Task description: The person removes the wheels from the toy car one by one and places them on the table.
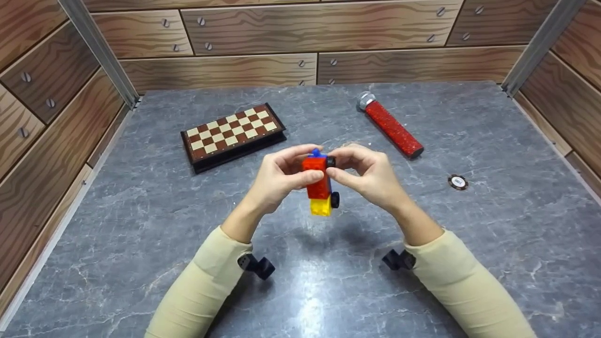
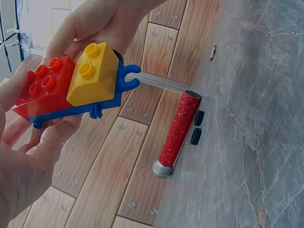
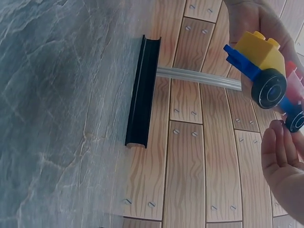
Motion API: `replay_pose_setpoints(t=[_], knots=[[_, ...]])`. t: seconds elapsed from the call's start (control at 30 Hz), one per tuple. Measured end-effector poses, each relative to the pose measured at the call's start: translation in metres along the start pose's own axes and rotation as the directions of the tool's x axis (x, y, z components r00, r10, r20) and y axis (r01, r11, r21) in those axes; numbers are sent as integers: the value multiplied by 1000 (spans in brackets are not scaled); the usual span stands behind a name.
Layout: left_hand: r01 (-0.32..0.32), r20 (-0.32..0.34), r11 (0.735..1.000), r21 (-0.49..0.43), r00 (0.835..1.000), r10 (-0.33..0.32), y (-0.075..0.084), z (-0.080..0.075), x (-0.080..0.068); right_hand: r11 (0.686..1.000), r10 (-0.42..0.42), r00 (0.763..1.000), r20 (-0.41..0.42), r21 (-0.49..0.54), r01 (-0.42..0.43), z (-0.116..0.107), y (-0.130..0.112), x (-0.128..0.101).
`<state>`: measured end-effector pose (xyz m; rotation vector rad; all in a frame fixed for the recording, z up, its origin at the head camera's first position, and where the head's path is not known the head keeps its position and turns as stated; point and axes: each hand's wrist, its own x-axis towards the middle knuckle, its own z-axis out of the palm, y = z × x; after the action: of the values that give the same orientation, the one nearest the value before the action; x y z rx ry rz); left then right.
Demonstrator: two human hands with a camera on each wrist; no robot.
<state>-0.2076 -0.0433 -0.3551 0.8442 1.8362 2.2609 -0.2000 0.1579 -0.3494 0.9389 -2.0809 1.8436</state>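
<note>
Hanging upright between both hands, the small toy car of red, yellow and blue plastic bricks with black wheels (image 1: 320,185) is held in the air above the grey marbled desk (image 1: 141,225), in front of the folded brown-and-cream chessboard case (image 1: 233,136) and well apart from it. Its long axis runs nearly vertical: the yellow brick points down toward the desk, the red bricks sit above it, and the blue base faces the right hand. The left hand (image 1: 281,176) grips the upper red part from its side, thumb and fingers curled round it. The right hand (image 1: 368,176) closes on the same upper end from the opposite side, its fingers pinching near the top wheel. Both hands sit equally close to the toy; the lower yellow end hangs free below them.

Seen from the left wrist, the toy shows studs on the red and yellow bricks and a blue hook at the yellow end. Right of the chessboard case lies a red glittery tube with a silver cap (image 1: 389,124), and further right a small round dark token (image 1: 458,182).
</note>
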Motion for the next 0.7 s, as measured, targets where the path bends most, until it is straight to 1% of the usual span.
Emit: replay_pose_setpoints(t=[0.13, 0.27, 0.37, 0.47, 0.6, 0.7], knots=[[-11, 10, 1000, -2, 1000, 11, 1, -1, 0, 998, -58, 998, -11, -21, 58, 2, 1, 0], [-22, 21, 1000, -10, 1000, 22, 1, -1, 0, 997, -75, 997, -9, -18, 74, 2, 0, 0], [-31, 30, 999, -20, 999, 31, 1, -1, 0, 999, -41, 999, 14, 3, 41, 1, -1, 1], [-39, 38, 999, -27, 998, 40, 1, -2, -1, 999, 17, 999, 32, 37, -18, -1, -1, 2], [-41, 46, 999, -33, 998, 42, 1, -2, 0, 993, 89, 995, 46, 68, -92, -3, -2, 4], [-33, 46, 999, -38, 998, 35, 1, -1, 0, 989, 120, 991, 59, 79, -124, -5, -3, 5]])
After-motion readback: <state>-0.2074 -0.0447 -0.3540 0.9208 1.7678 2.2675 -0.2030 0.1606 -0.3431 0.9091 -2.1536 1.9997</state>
